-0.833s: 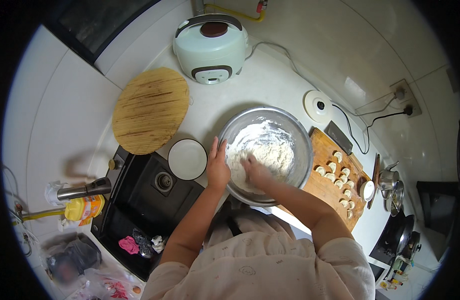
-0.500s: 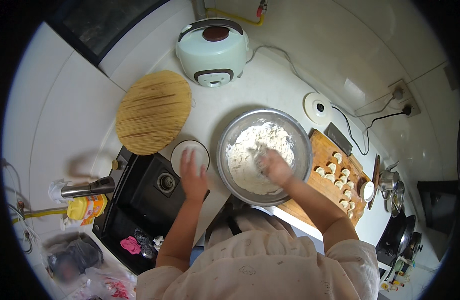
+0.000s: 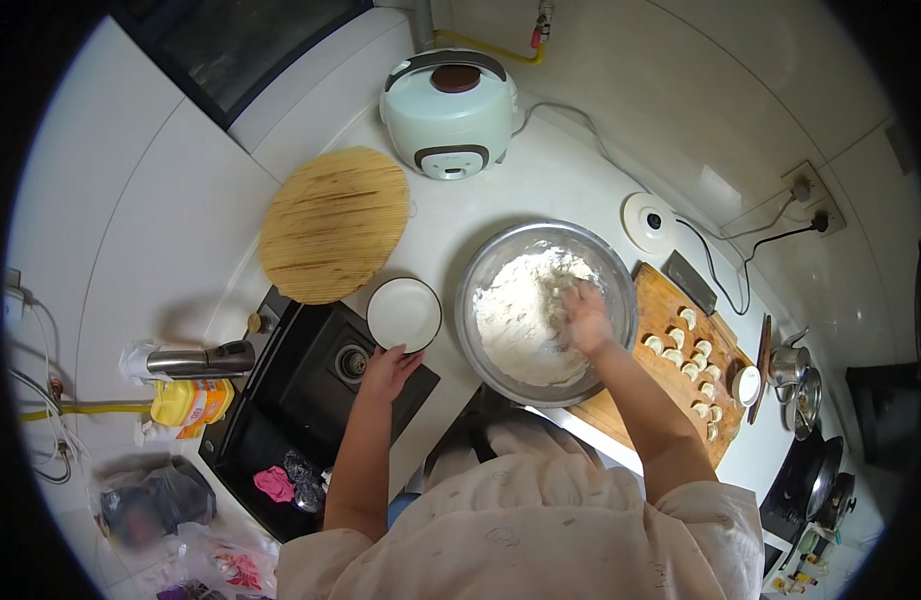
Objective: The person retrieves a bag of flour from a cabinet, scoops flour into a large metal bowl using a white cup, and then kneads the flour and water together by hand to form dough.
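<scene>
— On the white counter [image 3: 571, 190], what takes up the most room?

— The steel mixing bowl [image 3: 613, 272], set between a small white bowl and a wooden cutting board. It holds a mound of flour [image 3: 526, 315] (loose and clumpy, piled toward its left side).

— And behind it?

— A round bamboo mat [image 3: 333, 223] lies flat to the left, a pale green rice cooker [image 3: 449, 100] stands at the back, and the cutting board [image 3: 663, 300] on the right carries small dough pieces [image 3: 689, 345] in rows.

— Where are the hands?

— The right hand [image 3: 586, 318] is down in the flour at the right side of the bowl, fingers curled into it; whether it grips a clump I cannot tell. The left hand [image 3: 389, 372] sits at the near rim of the small white bowl [image 3: 404, 312], fingers loosely spread and touching its edge, just above the dark sink [image 3: 301, 400].

— Anything smaller?

— A white round disc [image 3: 649, 221] near the wall, with a cord running to the socket.
</scene>
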`<state>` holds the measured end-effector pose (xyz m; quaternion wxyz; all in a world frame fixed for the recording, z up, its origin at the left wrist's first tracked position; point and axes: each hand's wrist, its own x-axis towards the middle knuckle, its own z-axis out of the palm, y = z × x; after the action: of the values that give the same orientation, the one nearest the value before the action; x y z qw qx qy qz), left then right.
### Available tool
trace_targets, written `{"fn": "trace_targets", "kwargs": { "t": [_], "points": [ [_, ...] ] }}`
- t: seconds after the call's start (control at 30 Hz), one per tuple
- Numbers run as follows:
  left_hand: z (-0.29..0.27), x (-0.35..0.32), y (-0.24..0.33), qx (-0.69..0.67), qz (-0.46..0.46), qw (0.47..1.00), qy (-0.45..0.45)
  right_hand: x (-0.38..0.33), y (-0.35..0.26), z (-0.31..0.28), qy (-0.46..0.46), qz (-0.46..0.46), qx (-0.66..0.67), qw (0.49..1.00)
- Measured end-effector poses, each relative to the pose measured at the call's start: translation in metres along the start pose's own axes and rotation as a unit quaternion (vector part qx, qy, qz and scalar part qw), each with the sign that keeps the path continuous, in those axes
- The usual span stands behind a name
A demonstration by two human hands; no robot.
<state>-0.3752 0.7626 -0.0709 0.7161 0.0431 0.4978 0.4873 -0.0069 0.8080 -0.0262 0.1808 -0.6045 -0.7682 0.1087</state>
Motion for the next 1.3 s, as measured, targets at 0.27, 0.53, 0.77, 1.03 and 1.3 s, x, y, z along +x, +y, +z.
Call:
{"fn": "trace_targets", "kwargs": {
  "t": [0.27,0.53,0.77,1.03,1.3],
  "points": [
    [0.011,-0.001,0.006,-0.023,-0.002,1.000,-0.017,-0.038,0.004,-0.013,-0.022,0.070,-0.001,0.997],
    [0.051,-0.033,0.035,0.096,0.064,0.993,-0.022,-0.051,0.005,-0.012,-0.008,0.056,0.026,0.998],
    [0.103,-0.045,0.039,0.178,0.108,0.975,-0.075,-0.056,0.007,-0.021,-0.016,0.068,0.025,0.997],
    [0.135,-0.039,0.029,0.291,0.164,0.939,-0.078,-0.059,0.005,-0.025,-0.007,0.084,0.031,0.996],
    [0.154,-0.040,0.027,0.314,0.234,0.915,-0.097,-0.061,0.006,-0.023,-0.001,0.096,0.034,0.995]
  ]
}}
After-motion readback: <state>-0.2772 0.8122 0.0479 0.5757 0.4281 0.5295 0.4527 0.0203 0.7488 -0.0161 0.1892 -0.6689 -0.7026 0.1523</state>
